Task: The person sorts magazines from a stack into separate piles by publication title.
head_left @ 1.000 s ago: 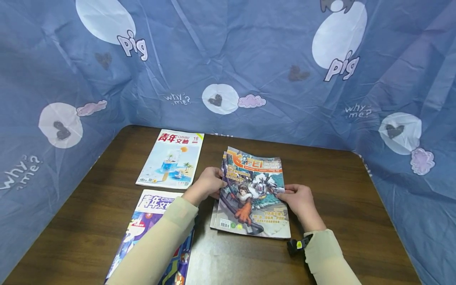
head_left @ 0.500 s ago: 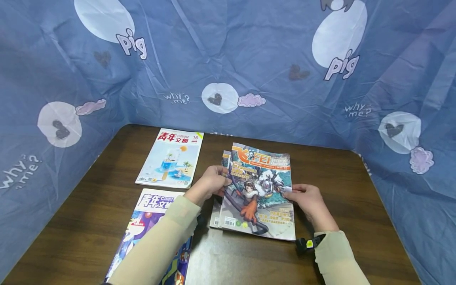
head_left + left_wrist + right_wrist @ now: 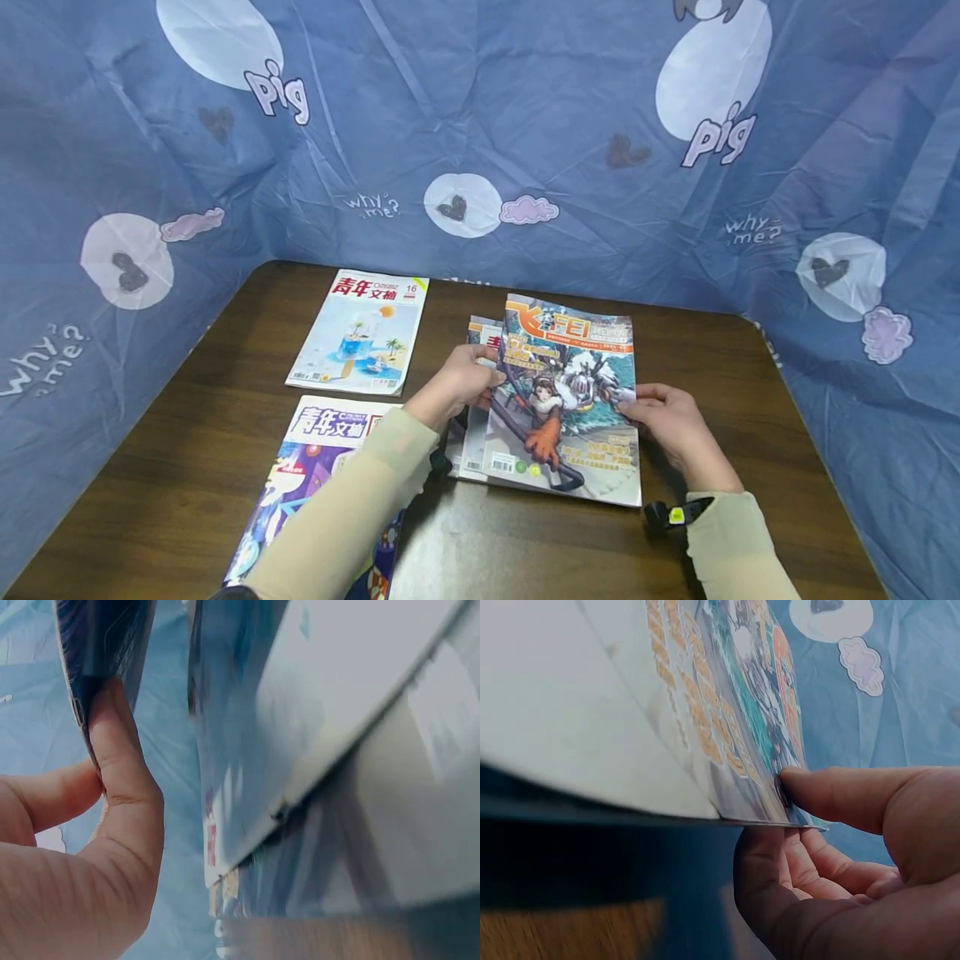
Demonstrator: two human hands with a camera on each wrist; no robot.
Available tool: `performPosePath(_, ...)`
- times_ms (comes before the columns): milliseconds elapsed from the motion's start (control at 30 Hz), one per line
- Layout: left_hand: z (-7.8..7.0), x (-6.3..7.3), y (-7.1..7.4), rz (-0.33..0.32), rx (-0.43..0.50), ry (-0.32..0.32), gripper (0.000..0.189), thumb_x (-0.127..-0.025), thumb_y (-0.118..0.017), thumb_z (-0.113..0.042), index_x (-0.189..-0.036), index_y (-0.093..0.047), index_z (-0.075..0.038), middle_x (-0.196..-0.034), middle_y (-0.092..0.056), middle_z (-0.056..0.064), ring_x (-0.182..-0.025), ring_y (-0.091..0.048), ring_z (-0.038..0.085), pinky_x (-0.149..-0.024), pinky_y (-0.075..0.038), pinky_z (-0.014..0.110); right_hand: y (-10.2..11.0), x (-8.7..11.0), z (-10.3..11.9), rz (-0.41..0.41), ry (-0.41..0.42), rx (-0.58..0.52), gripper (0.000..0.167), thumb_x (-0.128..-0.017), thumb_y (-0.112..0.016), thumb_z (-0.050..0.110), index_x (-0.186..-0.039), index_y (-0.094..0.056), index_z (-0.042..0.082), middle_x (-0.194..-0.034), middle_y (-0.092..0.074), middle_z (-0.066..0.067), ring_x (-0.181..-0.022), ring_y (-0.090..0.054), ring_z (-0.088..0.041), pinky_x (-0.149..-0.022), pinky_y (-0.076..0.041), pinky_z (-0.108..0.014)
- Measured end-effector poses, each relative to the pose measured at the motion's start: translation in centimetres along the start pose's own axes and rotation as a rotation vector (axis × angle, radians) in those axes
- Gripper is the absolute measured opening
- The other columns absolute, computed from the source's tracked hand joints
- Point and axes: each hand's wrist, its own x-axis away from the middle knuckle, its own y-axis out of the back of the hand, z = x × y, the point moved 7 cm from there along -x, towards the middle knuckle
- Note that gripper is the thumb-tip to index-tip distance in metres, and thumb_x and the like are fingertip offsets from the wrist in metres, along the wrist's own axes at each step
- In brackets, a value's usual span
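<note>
In the head view a comic-style magazine (image 3: 577, 417), with an orange title and a figure in orange gloves, is tilted a little above a stack of magazines (image 3: 476, 446). The left hand (image 3: 463, 379) pinches its left edge between thumb and finger. Opposite, the right hand (image 3: 671, 421) grips its right edge. The left wrist view has this raised magazine (image 3: 109, 645) between the fingertips, apart from the blurred lower magazines (image 3: 300, 750). In the right wrist view the thumb lies on the cover and the fingers are underneath. Most of the stack is hidden.
A white magazine (image 3: 356, 342) with a red title lies at the back left of the brown table (image 3: 172, 433). Nearer is a purple-blue magazine (image 3: 281, 487), partly covered by the left sleeve. Blue printed cloth (image 3: 570, 125) surrounds the table's back and sides.
Both hands have shifted the comic-style magazine to the right and slightly away, uncovering more of the magazines beneath it. The two magazines on the left have stayed put.
</note>
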Motion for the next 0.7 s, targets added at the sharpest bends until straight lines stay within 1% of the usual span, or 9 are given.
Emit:
performPosePath(233, -0.4, -0.3, -1.4, -0.010, -0.002, 0.001, 0.026, -0.095, -0.061, 0.007, -0.120, -0.058, 0.003, -0.081, -0.068, 0.015, -0.059, -0.065, 0.021, -0.053, -0.057, 0.035, 1.6, 0.2, 0.3, -0.045, 0.015, -0.010, 0.055, -0.096, -0.071, 0.015, -0.138, -0.048, -0.012, -0.112, -0.068, -0.021, -0.087, -0.066, -0.018, -0.071, -0.055, -0.030)
performPosePath(333, -0.8, -0.5, -2.3, -0.002, -0.006, -0.010, 0.029, -0.094, -0.062, 0.007, -0.123, -0.058, 0.004, -0.080, -0.065, 0.014, -0.058, -0.063, 0.021, -0.053, -0.057, 0.035, 2.5, 0.2, 0.4, -0.065, 0.026, -0.010, 0.056, -0.096, -0.071, 0.014, -0.138, -0.047, -0.014, -0.111, -0.068, -0.021, -0.085, -0.066, -0.016, -0.069, -0.055, -0.029)
performPosePath(467, -1.4, -0.8, -3.4, 0.013, -0.017, -0.018, 0.036, -0.094, -0.064, 0.006, -0.129, -0.056, 0.004, -0.086, -0.059, 0.014, -0.059, -0.058, 0.021, -0.055, -0.057, 0.037, 3.8, 0.3, 0.4, -0.089, 0.041, -0.007, 0.056, -0.097, -0.070, 0.015, -0.139, -0.047, -0.015, -0.110, -0.068, -0.020, -0.083, -0.066, -0.014, -0.068, -0.055, -0.029)
performPosePath(567, -1.7, -1.1, -4.3, 0.021, -0.013, -0.018, 0.035, -0.094, -0.065, 0.005, -0.129, -0.057, 0.004, -0.088, -0.057, 0.015, -0.060, -0.056, 0.022, -0.057, -0.058, 0.038, 4.8, 0.3, 0.4, -0.107, 0.050, 0.003, 0.055, -0.099, -0.069, 0.016, -0.139, -0.047, -0.015, -0.112, -0.067, -0.021, -0.083, -0.066, -0.014, -0.068, -0.056, -0.029)
performPosePath(700, -2.4, -1.4, -5.8, 0.026, 0.002, -0.007, 0.032, -0.094, -0.066, 0.005, -0.125, -0.058, 0.004, -0.085, -0.058, 0.015, -0.059, -0.056, 0.022, -0.060, -0.058, 0.040, 6.2, 0.4, 0.3, -0.133, 0.060, 0.025, 0.056, -0.100, -0.067, 0.018, -0.139, -0.047, -0.016, -0.115, -0.066, -0.025, -0.082, -0.066, -0.015, -0.068, -0.057, -0.030)
